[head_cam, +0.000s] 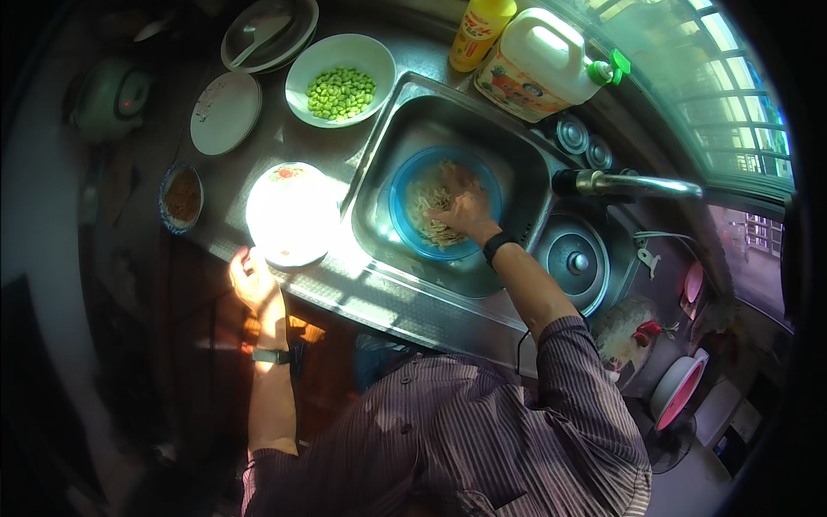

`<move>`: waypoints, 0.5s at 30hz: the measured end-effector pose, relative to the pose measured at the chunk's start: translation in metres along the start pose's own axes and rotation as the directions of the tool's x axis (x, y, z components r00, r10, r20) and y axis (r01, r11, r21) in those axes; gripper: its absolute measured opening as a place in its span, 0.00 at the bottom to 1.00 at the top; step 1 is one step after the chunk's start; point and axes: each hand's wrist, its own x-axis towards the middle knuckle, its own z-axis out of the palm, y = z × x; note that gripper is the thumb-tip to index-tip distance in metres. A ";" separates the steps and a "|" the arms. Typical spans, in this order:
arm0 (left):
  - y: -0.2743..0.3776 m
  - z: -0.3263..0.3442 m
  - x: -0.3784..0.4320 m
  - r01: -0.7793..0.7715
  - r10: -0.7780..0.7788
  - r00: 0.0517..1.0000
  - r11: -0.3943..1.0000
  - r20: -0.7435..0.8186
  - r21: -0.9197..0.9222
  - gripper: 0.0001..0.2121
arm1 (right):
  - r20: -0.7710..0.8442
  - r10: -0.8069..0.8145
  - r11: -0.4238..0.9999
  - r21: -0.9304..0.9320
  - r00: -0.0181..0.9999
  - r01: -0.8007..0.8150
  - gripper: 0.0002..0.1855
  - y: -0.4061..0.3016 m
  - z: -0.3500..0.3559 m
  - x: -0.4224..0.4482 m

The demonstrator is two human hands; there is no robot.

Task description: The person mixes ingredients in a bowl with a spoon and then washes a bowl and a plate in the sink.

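My right hand (466, 201) is inside a round blue basin (395, 213), its fingers spread over thin pale strips of food (439, 234) lying in what looks like water. The basin rests in a stainless steel sink (381, 252). At the counter's front edge, my left hand (253, 278) is half curled beside a white bowl or plate with a floral rim (291, 220), brightly lit by the sun. Whether the left fingers touch its rim, I cannot tell. A white bowl (297, 97) of shelled green beans (340, 94) stands behind the sink's left corner.
A yellow bottle (481, 32) and a white jug with a green pump (539, 61) stand behind the sink. The faucet (633, 184) and a lidded pot (574, 265) are at right. Stacked plates (226, 113) and a small bowl of brown food (183, 197) lie left.
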 end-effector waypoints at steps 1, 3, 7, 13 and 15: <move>-0.012 -0.003 -0.005 -0.017 0.034 0.995 0.984 -0.091 0.175 0.16 | 0.064 0.005 0.999 -0.048 0.998 -0.002 0.50 -0.010 0.004 0.007; -0.049 -0.002 -0.005 -0.097 0.210 0.948 0.907 -0.239 0.411 0.18 | 0.152 0.029 0.995 -0.101 0.988 -0.014 0.44 -0.026 0.023 0.015; -0.029 0.013 0.010 0.320 -0.296 0.932 0.943 -0.210 0.089 0.22 | -0.053 -0.046 0.990 0.129 0.998 0.053 0.24 -0.026 0.074 0.028; -0.034 0.025 0.026 0.516 -0.511 0.846 0.857 -0.155 -0.009 0.24 | 0.222 -0.111 0.988 -0.077 0.969 0.131 0.15 0.010 0.041 0.056; -0.020 0.030 0.034 0.582 -0.576 0.807 0.813 -0.131 0.010 0.26 | 0.270 -0.033 0.999 0.017 0.962 0.030 0.19 0.015 0.017 0.054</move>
